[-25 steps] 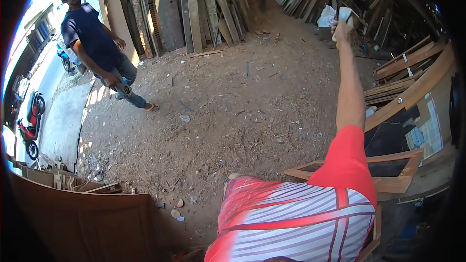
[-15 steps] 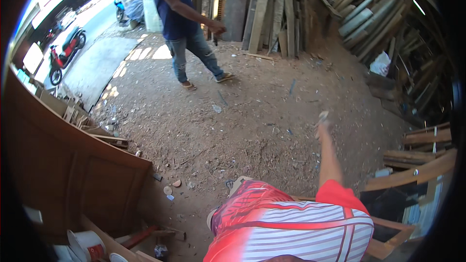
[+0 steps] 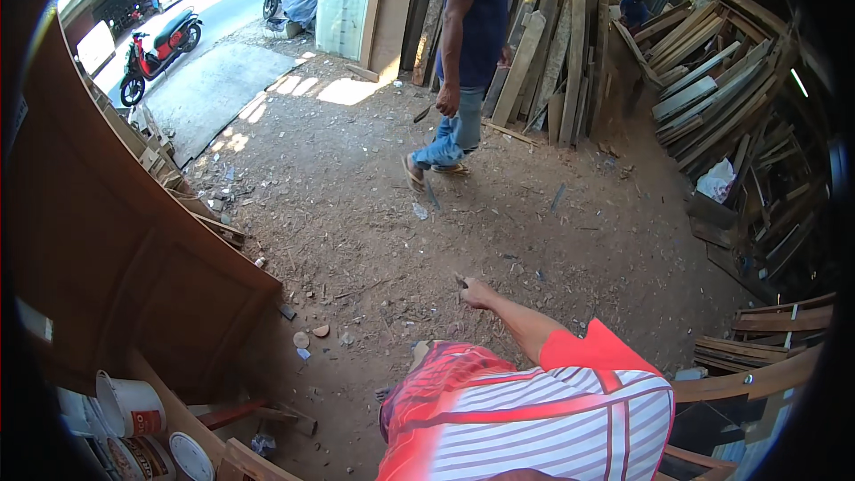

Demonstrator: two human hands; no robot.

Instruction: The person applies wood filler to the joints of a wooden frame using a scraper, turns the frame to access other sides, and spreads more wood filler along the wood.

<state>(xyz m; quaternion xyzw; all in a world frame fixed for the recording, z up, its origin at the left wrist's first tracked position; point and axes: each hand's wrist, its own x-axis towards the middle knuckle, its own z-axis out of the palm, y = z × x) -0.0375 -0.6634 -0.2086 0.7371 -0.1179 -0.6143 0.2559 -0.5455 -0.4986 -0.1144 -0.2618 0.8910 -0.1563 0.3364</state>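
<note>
Red label (image 3: 147, 421) with pale lettering on a white bucket (image 3: 123, 392), lower left

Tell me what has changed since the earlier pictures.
The right hand has swung from far out on the right toward the middle, nearer the body, with a small object in its grip; no release shows. The co-worker in blue has walked rightward, in front of the leaning planks. The view turned too. The white bag and red motorbike stayed put.

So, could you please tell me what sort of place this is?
Probably a woodworking shop or timber yard: planks lean at the back, lumber is piled at right, and a panelled brown board stands at left.
</note>
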